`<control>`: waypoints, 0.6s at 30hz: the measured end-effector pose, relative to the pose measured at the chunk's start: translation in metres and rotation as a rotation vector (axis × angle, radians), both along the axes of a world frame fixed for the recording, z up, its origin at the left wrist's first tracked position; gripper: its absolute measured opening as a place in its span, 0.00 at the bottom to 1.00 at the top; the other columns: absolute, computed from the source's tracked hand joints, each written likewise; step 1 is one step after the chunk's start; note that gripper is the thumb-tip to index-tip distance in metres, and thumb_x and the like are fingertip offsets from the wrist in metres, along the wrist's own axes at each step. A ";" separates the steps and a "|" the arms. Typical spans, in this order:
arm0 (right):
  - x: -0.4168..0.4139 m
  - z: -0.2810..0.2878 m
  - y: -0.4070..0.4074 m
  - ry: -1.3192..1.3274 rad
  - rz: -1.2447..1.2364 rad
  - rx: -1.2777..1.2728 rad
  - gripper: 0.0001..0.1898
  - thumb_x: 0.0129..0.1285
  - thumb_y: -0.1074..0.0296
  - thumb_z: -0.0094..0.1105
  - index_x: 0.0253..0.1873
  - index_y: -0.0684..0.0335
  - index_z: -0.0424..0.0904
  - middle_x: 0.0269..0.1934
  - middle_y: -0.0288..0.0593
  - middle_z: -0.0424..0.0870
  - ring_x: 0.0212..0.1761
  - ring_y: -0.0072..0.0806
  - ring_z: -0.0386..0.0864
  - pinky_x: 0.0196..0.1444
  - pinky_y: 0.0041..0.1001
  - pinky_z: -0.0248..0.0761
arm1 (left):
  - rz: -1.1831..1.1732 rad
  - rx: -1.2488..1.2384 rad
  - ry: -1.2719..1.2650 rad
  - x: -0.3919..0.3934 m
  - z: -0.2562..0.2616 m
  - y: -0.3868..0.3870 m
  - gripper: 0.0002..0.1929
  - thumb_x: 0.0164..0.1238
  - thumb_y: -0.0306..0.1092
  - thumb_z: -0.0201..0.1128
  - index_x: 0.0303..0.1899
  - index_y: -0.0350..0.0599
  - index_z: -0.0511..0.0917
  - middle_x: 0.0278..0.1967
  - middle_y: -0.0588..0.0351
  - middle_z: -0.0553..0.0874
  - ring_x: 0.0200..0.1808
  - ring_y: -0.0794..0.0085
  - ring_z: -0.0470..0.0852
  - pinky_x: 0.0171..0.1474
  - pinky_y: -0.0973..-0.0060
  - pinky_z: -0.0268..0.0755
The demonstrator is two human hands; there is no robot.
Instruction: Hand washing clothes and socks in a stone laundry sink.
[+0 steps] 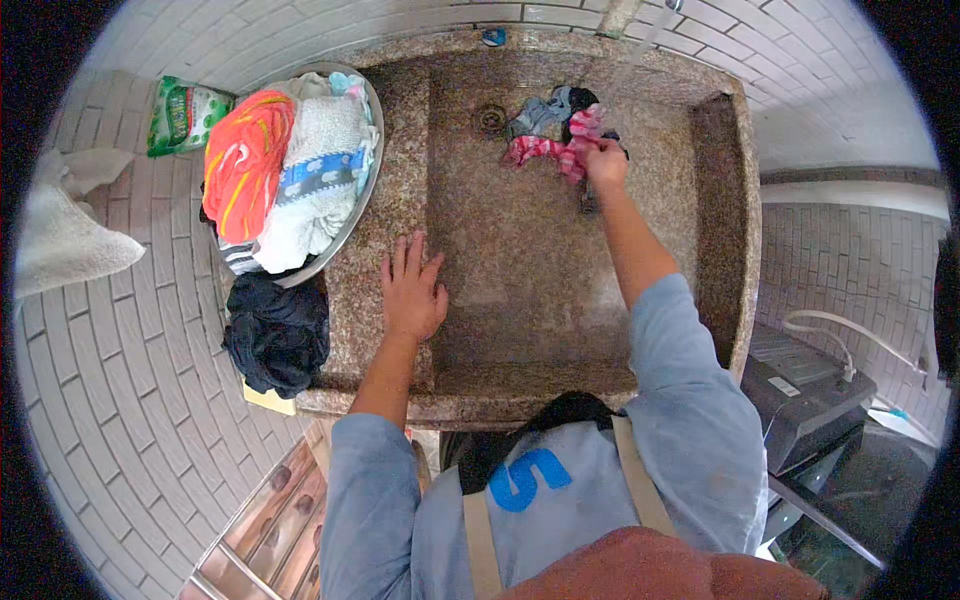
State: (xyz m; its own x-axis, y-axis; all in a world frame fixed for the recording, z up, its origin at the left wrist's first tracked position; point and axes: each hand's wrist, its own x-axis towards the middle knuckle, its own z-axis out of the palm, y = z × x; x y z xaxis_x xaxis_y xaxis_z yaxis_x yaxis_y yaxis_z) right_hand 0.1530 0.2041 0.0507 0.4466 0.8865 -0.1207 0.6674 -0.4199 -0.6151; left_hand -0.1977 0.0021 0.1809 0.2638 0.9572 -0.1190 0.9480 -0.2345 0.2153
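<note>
My right hand (606, 166) grips a pink-and-white striped cloth (581, 139) in the far part of the stone sink (525, 300). A grey-blue cloth (541, 114) and a small black cloth (583, 98) lie against it, right of the drain (490, 118). Water seems to fall from the spout (673, 4) close by. My left hand (415, 289) rests flat with spread fingers on the sink's left ledge, holding nothing. Left of it are a black bunched garment (276, 334) and a round metal basin (375, 161) heaped with an orange cloth (247, 165) and white towels (322, 135).
A green-and-white packet (187, 116) lies beyond the basin at the left wall. A white towel (75, 225) hangs at far left. A small blue object (493, 37) sits on the sink's back rim. A dark appliance with a white cable (810, 382) stands at the right.
</note>
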 end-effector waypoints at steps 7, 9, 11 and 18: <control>0.027 0.033 -0.006 0.966 -0.135 0.430 0.04 0.66 0.78 0.50 0.42 0.61 0.74 0.34 0.44 0.83 0.31 0.29 0.82 0.33 0.25 0.77 | 0.010 -0.041 0.052 -0.010 0.000 0.003 0.24 0.55 0.39 0.62 0.56 0.49 0.77 0.74 0.49 0.54 0.74 0.51 0.50 0.72 0.48 0.42; 0.045 0.044 -0.017 0.780 -0.130 0.476 0.04 0.67 0.76 0.50 0.44 0.64 0.73 0.34 0.45 0.83 0.29 0.30 0.81 0.30 0.27 0.78 | 0.000 -0.035 0.015 -0.001 -0.002 0.008 0.24 0.54 0.40 0.62 0.56 0.48 0.78 0.74 0.48 0.54 0.74 0.50 0.50 0.72 0.47 0.41; -0.001 0.098 -0.048 1.179 -0.036 0.317 0.06 0.68 0.74 0.49 0.47 0.66 0.73 0.36 0.46 0.83 0.29 0.32 0.81 0.27 0.29 0.77 | 0.008 -0.045 0.015 -0.005 -0.004 0.005 0.24 0.54 0.41 0.62 0.55 0.48 0.78 0.74 0.48 0.53 0.74 0.49 0.50 0.72 0.47 0.41; -0.036 0.050 -0.069 0.003 0.541 0.055 0.12 0.63 0.60 0.58 0.46 0.62 0.81 0.40 0.53 0.84 0.35 0.42 0.84 0.37 0.40 0.77 | 0.009 -0.097 -0.002 -0.003 -0.002 0.008 0.26 0.52 0.43 0.64 0.55 0.48 0.79 0.74 0.47 0.52 0.75 0.48 0.46 0.73 0.46 0.39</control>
